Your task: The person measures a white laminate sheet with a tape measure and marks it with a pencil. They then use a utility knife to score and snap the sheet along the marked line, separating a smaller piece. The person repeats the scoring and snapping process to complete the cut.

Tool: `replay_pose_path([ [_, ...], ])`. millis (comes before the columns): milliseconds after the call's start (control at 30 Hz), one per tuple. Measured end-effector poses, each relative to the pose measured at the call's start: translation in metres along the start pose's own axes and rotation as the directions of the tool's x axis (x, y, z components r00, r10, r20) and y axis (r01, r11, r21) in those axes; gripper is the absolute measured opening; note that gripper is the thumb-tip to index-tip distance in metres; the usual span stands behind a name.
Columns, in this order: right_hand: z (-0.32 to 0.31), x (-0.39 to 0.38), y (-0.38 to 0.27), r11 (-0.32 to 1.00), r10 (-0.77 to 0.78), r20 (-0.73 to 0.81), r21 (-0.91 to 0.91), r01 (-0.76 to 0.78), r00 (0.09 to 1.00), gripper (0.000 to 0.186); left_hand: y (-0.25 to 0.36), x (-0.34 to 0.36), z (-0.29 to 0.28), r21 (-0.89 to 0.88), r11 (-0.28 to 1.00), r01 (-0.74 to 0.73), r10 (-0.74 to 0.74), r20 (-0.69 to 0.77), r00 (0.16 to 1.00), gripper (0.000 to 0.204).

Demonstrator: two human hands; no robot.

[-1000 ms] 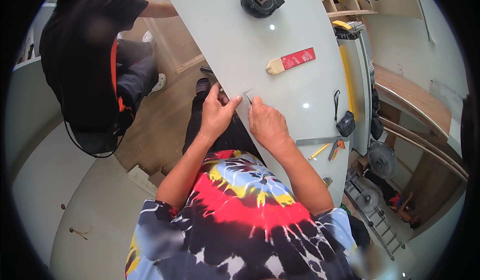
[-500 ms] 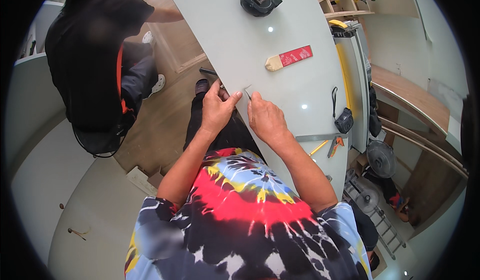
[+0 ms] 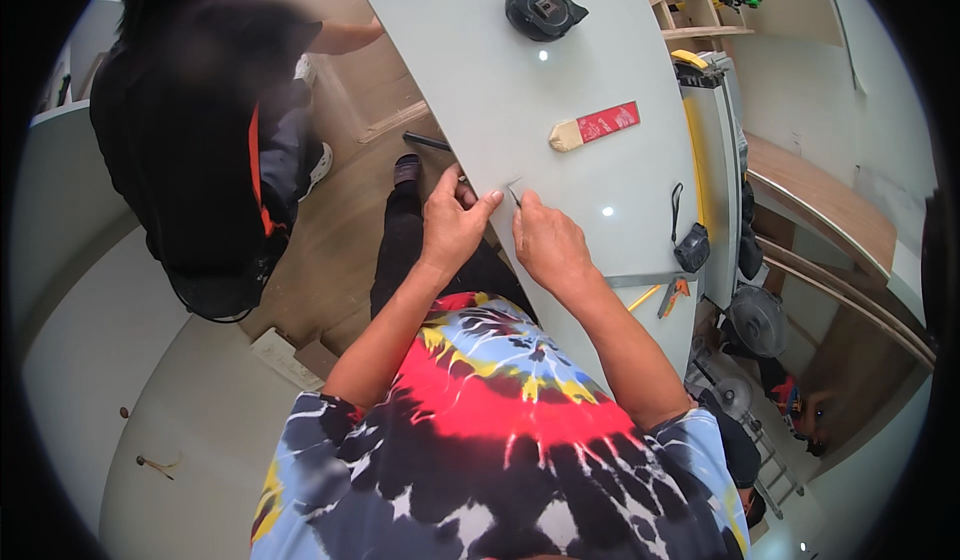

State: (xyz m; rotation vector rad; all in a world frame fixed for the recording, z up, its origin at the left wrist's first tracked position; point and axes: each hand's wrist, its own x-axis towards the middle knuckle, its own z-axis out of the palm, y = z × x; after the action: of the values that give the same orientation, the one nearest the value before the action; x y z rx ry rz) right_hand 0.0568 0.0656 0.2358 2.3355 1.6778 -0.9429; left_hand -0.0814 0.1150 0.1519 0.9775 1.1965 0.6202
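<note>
A white panel [image 3: 570, 70] lies before me, its left edge running past both hands. My right hand [image 3: 553, 245] is closed on a thin pointed metal tool [image 3: 514, 196], whose tip touches or hovers just over the panel by that edge; most of its handle is hidden in the fist. At the same edge, my left hand [image 3: 457, 225] has its thumb against the panel and its fingers curled lower down. Something small shows by those fingers, too little of it to name. Beyond the hands lies a red and cream flat packet-like piece [image 3: 608, 123].
On the panel are a large black tape measure [image 3: 545, 8], a smaller one [image 3: 691, 250], a grey metal strip [image 3: 640, 280], a yellow pencil [image 3: 643, 298] and an orange-handled tool [image 3: 674, 298]. A person in black [image 3: 200, 160] sits close on the left. A fan [image 3: 757, 320] stands right.
My hands stay at the panel edge, with the tool tip shifted slightly. The whole view has drifted a little, and the person on the left has leaned slightly.
</note>
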Motion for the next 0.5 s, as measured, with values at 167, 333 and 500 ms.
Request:
replay_pose_path([
  [167, 0.006, -0.003, -0.003, 0.999, 0.013, -0.058, 0.038, -0.011, 0.998, 0.020, 0.011, 0.004, -0.001, 0.047, 0.999, -0.010, 0.011, -0.019, 1.000, 0.047],
  [333, -0.003, 0.004, -0.001, 1.000, 0.014, 0.032, 0.011, -0.014, 0.999, 0.020, 0.014, -0.001, -0.002, 0.106, 0.994, 0.016, -0.016, 0.001, 1.000, 0.045],
  [500, -0.008, 0.008, -0.003, 0.999, -0.015, 0.045, 0.029, 0.014, 0.999, 0.021, 0.008, -0.001, -0.002, 0.074, 0.997, 0.028, -0.030, 0.025, 0.999, 0.044],
])
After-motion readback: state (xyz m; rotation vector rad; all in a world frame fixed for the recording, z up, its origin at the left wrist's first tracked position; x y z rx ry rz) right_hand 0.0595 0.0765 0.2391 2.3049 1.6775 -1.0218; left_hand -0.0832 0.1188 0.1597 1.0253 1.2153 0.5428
